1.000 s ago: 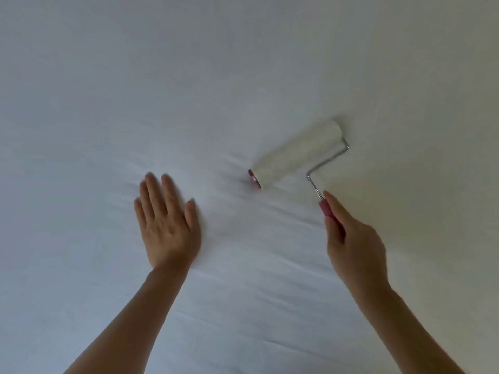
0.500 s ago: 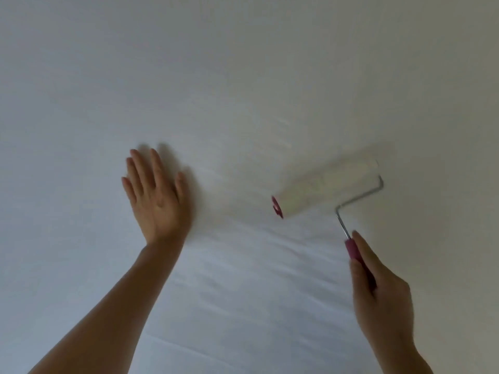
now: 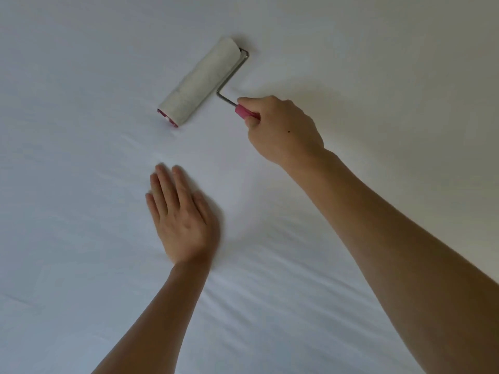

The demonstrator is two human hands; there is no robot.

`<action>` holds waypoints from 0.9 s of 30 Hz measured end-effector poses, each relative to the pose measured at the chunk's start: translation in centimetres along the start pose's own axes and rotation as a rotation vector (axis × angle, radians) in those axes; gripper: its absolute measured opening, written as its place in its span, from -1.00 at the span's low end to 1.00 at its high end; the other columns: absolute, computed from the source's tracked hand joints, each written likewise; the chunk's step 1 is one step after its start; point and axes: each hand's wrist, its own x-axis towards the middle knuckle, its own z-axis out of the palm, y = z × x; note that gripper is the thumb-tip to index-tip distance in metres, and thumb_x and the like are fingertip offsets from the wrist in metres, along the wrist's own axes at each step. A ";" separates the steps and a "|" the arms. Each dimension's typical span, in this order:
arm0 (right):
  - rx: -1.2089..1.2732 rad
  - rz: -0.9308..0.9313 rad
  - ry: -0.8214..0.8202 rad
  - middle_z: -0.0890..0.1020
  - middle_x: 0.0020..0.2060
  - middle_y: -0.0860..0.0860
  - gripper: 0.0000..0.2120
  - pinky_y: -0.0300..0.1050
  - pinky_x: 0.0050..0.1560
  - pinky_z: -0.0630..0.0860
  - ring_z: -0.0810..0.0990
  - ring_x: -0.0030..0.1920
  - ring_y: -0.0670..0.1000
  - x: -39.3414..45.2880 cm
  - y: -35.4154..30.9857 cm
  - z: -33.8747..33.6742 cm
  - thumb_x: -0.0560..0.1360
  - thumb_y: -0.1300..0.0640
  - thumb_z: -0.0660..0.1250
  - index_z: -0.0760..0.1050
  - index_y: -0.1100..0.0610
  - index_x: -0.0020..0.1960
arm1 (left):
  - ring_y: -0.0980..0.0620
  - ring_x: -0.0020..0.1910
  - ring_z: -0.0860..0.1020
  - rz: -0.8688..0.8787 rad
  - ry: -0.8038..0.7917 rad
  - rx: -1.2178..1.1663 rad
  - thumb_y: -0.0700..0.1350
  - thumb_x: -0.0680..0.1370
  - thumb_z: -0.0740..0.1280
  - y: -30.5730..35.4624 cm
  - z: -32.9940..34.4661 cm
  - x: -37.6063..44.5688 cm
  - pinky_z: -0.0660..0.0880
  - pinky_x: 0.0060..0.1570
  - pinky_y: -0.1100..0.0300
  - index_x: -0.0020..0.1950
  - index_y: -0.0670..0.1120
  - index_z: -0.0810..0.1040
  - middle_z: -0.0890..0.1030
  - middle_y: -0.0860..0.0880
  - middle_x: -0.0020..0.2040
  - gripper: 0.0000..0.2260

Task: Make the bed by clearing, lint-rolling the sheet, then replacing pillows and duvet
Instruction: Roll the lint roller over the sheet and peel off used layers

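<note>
Matt cloth sheet (image 3: 81, 238); lint roller (image 3: 199, 82) seemingly paper.

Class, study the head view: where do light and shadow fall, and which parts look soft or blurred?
Head view: soft, even light, no glare; the sheet shades bluish at left, cream at right; faint shadows edge the left hand and the roller; the left fingertips look slightly blurred; the right hand is sharper.
</note>
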 end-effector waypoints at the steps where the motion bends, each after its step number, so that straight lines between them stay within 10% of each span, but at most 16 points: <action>1: 0.000 0.009 -0.005 0.62 -0.01 0.04 -0.66 -0.12 -0.13 0.34 0.55 0.01 0.17 -0.5 0.7 0.2 0.60 0.11 0.12 0.44 -0.11 0.33 | -0.21 0.54 0.11 0.000 0.002 0.004 -0.08 0.65 -0.02 0.0 0.0 0.0 -0.09 0.52 0.01 0.55 -0.22 0.18 0.16 -0.24 0.55 -0.53; 4: -0.002 0.024 -0.001 0.62 0.13 0.07 -0.64 -0.06 -0.05 0.40 0.56 0.10 0.20 -3.7 4.2 0.7 0.63 0.00 0.10 0.36 -0.21 0.40 | -0.21 0.54 0.12 -0.004 0.009 0.010 -0.08 0.65 -0.02 -0.1 0.0 0.0 -0.08 0.51 0.01 0.55 -0.22 0.19 0.16 -0.24 0.55 -0.53; 12: -0.057 0.122 0.053 0.50 -0.45 -0.13 -0.58 -0.19 -0.44 0.27 0.55 -0.40 0.13 -17.6 14.9 -0.2 0.50 -0.17 0.01 0.40 -0.29 0.32 | -0.19 0.56 0.08 -0.002 -0.003 0.027 -0.11 0.64 0.01 -0.2 -0.1 0.1 -0.08 0.53 -0.01 0.56 -0.21 0.16 0.13 -0.23 0.56 -0.52; 19: -0.123 0.328 -0.018 0.53 -0.46 -0.18 -0.47 -0.32 -0.55 0.31 0.47 -0.49 -0.11 -28.0 20.0 -2.3 0.50 -0.07 0.11 0.08 -0.59 0.31 | -0.21 0.55 0.08 0.026 0.007 0.021 -0.09 0.64 0.01 -0.4 -0.1 0.3 -0.08 0.52 -0.04 0.55 -0.21 0.16 0.13 -0.25 0.56 -0.51; 27: -0.099 0.383 0.041 0.28 -0.54 -0.25 -0.64 -0.30 -0.53 0.18 0.27 -0.56 -0.19 -34.0 23.4 -1.0 0.61 0.01 0.10 0.44 -0.14 0.37 | -0.25 0.55 0.06 0.119 -0.098 0.056 0.03 0.65 0.02 0.1 -1.5 -0.6 -0.04 0.50 -0.18 0.56 -0.20 0.12 0.09 -0.27 0.56 -0.48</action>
